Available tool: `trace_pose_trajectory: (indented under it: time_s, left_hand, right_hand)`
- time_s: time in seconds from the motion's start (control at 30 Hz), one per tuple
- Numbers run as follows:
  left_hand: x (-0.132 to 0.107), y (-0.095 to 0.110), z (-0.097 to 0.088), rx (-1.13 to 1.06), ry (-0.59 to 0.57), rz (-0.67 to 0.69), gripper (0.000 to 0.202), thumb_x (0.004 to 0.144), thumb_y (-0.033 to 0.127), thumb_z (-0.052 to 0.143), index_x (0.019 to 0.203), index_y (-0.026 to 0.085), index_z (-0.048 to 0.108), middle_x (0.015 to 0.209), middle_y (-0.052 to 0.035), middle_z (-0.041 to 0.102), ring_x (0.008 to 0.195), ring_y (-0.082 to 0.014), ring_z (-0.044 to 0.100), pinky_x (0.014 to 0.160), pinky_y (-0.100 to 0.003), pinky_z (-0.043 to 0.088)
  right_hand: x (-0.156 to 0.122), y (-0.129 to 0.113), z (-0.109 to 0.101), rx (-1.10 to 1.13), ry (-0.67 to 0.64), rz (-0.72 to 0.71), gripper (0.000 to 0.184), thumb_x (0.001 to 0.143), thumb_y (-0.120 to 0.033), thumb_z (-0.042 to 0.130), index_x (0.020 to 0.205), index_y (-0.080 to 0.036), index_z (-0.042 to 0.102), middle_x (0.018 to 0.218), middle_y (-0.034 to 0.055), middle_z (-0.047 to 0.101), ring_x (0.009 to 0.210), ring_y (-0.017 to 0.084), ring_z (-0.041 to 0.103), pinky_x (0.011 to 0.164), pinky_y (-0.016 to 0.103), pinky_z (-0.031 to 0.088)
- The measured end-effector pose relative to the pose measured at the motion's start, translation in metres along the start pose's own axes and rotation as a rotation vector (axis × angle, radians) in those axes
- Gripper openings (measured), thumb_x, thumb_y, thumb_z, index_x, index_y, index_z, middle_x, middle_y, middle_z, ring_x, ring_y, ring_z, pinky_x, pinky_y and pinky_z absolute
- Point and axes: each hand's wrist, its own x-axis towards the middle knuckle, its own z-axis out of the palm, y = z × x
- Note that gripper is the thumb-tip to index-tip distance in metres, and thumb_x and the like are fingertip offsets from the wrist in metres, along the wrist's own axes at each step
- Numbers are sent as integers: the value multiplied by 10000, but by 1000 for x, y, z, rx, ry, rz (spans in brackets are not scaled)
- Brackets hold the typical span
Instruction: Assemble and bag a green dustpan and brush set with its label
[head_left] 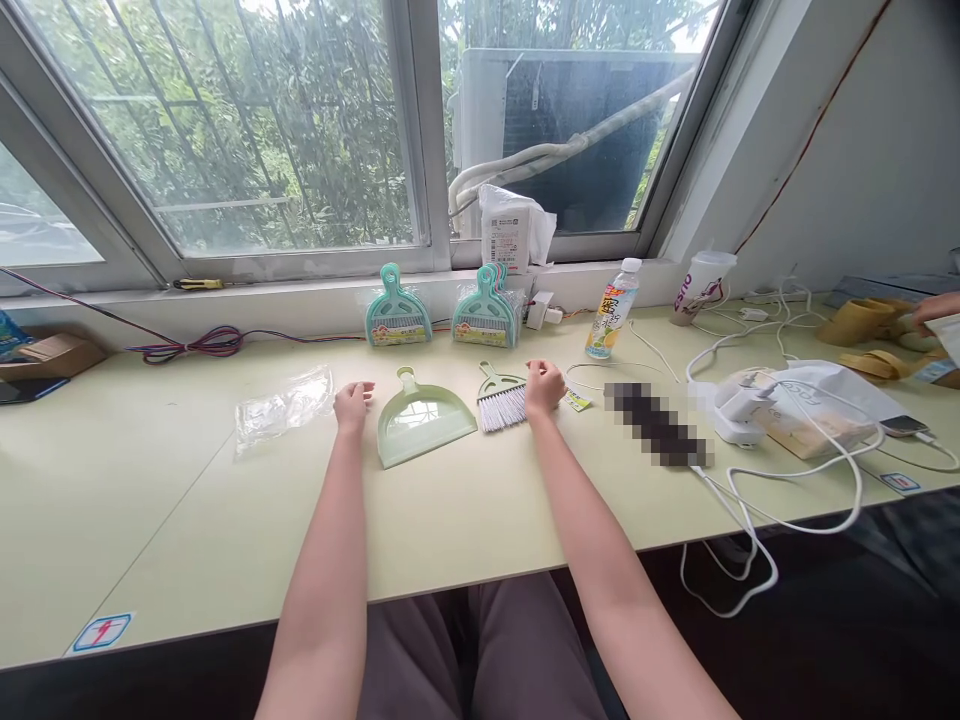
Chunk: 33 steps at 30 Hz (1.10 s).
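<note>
A barred window lights the pale yellow-green desk below it. Flat in front of the seated person lies a light green dustpan, its plastic shiny with window glare, its looped handle towards the sill. Just right of it rests a matching hand brush, grey-white bristles facing the person. Both forearms reach over the desk edge. The left hand sits beside the dustpan, loosely open, fingers half bent. The right hand is curled in at the brush's right end — whether it grips anything, I can't tell — with a label showing beside it. A clear plastic wrapper lies left; two packaged dustpan-and-brush stacks stand behind — a drink bottle to their right.
</note>
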Motion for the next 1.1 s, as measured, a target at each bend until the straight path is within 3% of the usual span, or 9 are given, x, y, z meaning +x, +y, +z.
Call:
trace_pose_trajectory:
  time_s: [0.07,0.13,0.37,0.5,0.67,0.77,0.87,0.97,1.1]
  left_hand:
    - [2,-1,-2,51,69,0,340,765,347,409,830,150,678,941,-104,706,729,-177,635,627,-284,491]
    - [1,0,-3,79,70,15,339,760,339,400,831,157,677,924,-93,711,689,-170,628,628,-283,482]
    - [-6,5,3,134,-52,54,305,776,354,428,829,182,674,887,-73,709,657,-166,616,725,-312,482]
    - [-7,7,5,169,-44,57,385,842,427,369,866,180,663,950,-87,695,678,-175,624,713,-319,482]
    - [-13,13,4,146,-72,53,490,838,572,413,1053,175,605,1104,-113,638,772,-186,633,703,-326,495]
    - [-19,20,3,27,-293,64,532,734,558,605,1126,199,581,1159,-109,619,916,-210,631,727,-317,516]
    - [-25,25,4,73,-448,100,510,651,450,721,1093,219,611,1092,-85,645,916,-213,625,764,-328,522]
    - [-28,27,8,197,-399,142,402,671,310,688,1061,232,628,1072,-65,636,889,-207,614,770,-333,521]
    - [-28,21,12,273,-303,174,359,715,144,548,1051,236,636,1220,-73,507,1068,-216,565,874,-326,499]
  right_hand:
    - [2,0,-4,23,96,46,372,899,-249,294,813,-196,652,915,71,677,876,219,563,780,314,301]
    - [-1,-3,-5,7,122,-11,354,908,-244,299,806,-189,633,922,76,674,894,222,560,784,315,297]
    - [-49,-34,4,-134,-163,-485,282,934,-254,383,782,-192,612,780,62,660,821,216,533,827,339,268]
    - [-67,-46,7,-205,-274,-642,297,944,-247,380,788,-191,627,782,79,657,838,226,528,841,362,273]
    - [-66,-38,12,-421,-373,-464,204,878,-228,476,971,-170,648,1075,139,625,1060,289,476,974,454,232]
    - [-62,-31,14,-511,-437,-370,270,880,-257,477,1090,-154,612,1192,156,560,1134,295,438,1037,500,171]
    - [-59,-32,12,-539,-471,-328,304,914,-343,449,1042,-132,625,1167,176,554,1116,304,451,1004,495,230]
    - [-57,-36,6,-588,-454,-335,320,923,-370,461,1036,-118,622,1106,187,571,1040,313,490,918,465,300]
    - [-51,-35,-4,-709,-474,-367,244,909,-252,508,1083,-103,592,1091,204,572,1036,325,497,857,442,316]
